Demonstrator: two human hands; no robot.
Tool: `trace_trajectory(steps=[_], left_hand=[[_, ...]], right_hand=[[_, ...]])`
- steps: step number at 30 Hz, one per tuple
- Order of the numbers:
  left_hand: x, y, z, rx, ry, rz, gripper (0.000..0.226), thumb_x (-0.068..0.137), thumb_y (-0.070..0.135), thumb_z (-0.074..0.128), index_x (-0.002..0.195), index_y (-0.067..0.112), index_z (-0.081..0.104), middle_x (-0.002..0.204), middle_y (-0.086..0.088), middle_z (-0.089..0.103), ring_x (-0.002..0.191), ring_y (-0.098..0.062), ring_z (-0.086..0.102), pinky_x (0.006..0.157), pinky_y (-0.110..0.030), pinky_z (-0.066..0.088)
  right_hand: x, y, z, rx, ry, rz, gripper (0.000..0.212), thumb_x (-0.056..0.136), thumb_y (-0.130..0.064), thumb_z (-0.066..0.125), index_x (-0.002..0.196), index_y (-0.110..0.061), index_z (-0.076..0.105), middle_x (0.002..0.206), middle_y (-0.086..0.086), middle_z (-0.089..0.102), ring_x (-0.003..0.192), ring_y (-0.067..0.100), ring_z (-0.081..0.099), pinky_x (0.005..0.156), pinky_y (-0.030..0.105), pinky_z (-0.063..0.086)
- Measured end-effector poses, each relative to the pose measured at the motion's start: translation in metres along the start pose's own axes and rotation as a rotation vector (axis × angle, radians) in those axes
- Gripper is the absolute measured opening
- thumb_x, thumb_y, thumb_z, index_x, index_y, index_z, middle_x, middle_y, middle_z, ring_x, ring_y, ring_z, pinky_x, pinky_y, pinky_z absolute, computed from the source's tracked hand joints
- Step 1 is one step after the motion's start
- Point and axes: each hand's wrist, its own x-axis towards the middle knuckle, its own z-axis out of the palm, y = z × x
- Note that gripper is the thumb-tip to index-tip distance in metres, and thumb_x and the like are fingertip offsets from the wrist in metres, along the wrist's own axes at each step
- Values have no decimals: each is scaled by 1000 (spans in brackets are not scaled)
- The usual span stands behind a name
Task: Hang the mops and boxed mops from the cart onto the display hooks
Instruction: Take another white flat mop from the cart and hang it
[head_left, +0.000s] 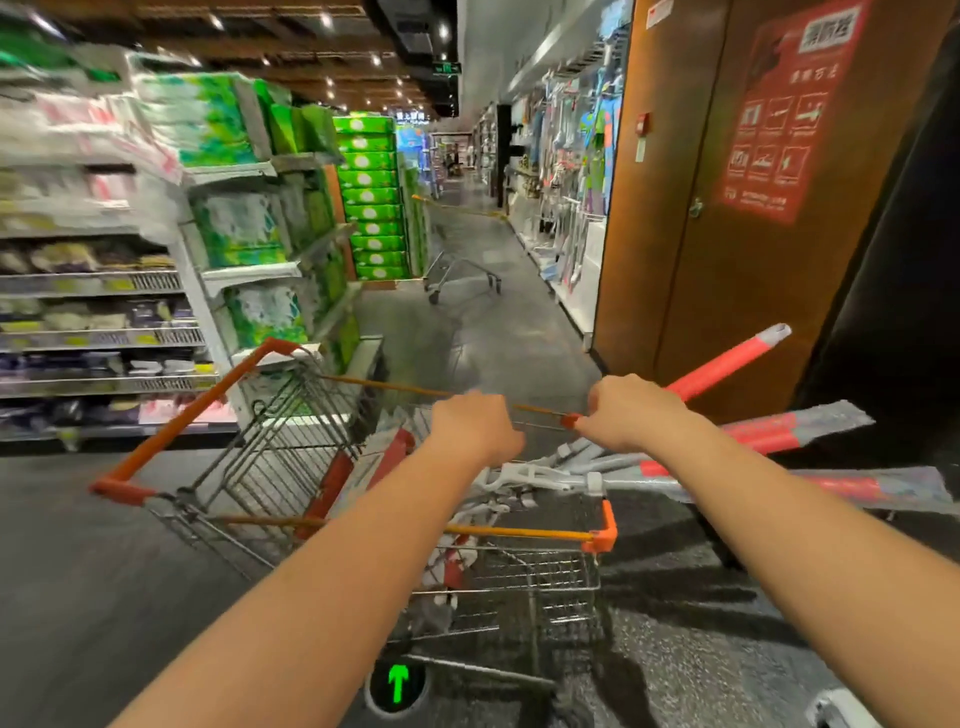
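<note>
Mops (727, 364) and boxed mops (363, 467) fill the cart (597, 535).

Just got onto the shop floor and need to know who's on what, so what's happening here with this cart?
A person is in a store aisle with both hands on a loaded shopping cart: the left hand and the right hand are closed on its far rail. Red-handled mops and wrapped ones stick out over the right side, and a boxed mop lies inside. Nothing is hung yet; the display of hanging mops is further along on the right, with a second cart ahead.
</note>
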Motion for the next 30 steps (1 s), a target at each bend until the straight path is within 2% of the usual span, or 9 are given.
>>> trace_trajectory(steps=[4,7,10,13,16,21,26,30], left_hand=[[-5,2,29,-47,14,-188,42,92,46,47,111,13,64,113,-8,62,105,-29,59,72,-32,40],[-12,20,40,-68,34,-307,49,92,51,44,115,11,62,116,-8,60,104,-28,60,70,-32,41],[-15,42,45,-102,63,-416,51,92,54,43,115,13,62,117,-6,61,102,-29,60,71,-33,42],[-17,61,46,-130,70,-500,52,92,54,42,123,17,60,120,-8,62,108,-31,59,78,-36,44],[-14,71,46,-123,91,-543,54,92,55,42,129,18,56,123,-8,61,111,-31,58,84,-37,45],[-1,67,57,-138,89,-596,46,93,45,47,129,19,57,121,-5,64,109,-28,60,80,-33,44],[30,46,85,-173,52,-641,45,94,45,45,129,19,56,123,-6,62,114,-29,58,83,-35,46],[65,21,108,-175,-12,-630,47,94,45,45,132,18,54,123,-8,62,115,-29,57,83,-36,47]], right_hand=[[22,8,28,7,-8,-119,33,89,-38,50,112,-16,61,115,9,62,103,31,59,75,33,44],[29,17,40,-2,-21,-197,36,91,-39,50,118,-16,60,122,9,60,109,31,58,79,35,43],[36,27,46,4,-53,-281,37,92,-39,49,118,-15,59,124,10,59,110,32,57,80,35,44],[44,34,50,19,-61,-360,36,91,-39,48,117,-17,60,122,9,60,108,31,58,83,36,46],[52,38,58,77,-73,-406,36,91,-39,48,118,-19,60,119,7,62,106,29,59,85,37,49],[74,45,75,89,-142,-451,37,92,-41,49,120,-20,59,116,7,63,103,28,60,81,35,48],[111,37,90,61,-171,-454,35,91,-38,51,119,-20,59,115,6,64,101,27,61,76,34,48],[147,13,103,0,-225,-446,35,90,-40,51,117,-18,59,116,7,63,103,28,60,72,30,41]])
